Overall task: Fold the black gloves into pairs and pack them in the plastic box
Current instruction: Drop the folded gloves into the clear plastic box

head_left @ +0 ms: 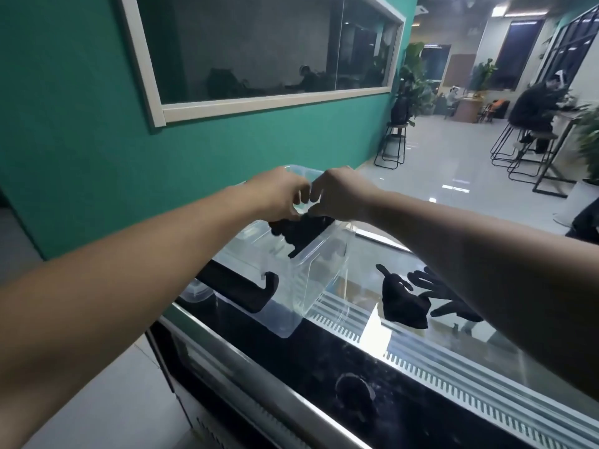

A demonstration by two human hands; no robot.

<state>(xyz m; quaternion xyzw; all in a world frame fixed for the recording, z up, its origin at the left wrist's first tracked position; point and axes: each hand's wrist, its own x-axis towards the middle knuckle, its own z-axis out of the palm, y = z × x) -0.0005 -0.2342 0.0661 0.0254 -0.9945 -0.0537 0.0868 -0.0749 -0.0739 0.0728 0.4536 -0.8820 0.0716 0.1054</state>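
A clear plastic box (291,286) stands on the glass top of a display counter (486,345), left of centre. Both my hands reach over its opening. My left hand (278,197) and my right hand (340,197) pinch the top edge of a folded bundle of black gloves (301,231), which hangs down inside the box. To the right of the box, loose black gloves (405,303) lie spread on the glass, partly hidden behind my right forearm.
A clear lid (197,291) lies at the counter's left end beside the box. A teal wall (81,157) with a window stands behind. Stools (393,144), plants and a seated person (534,111) are far off on the right.
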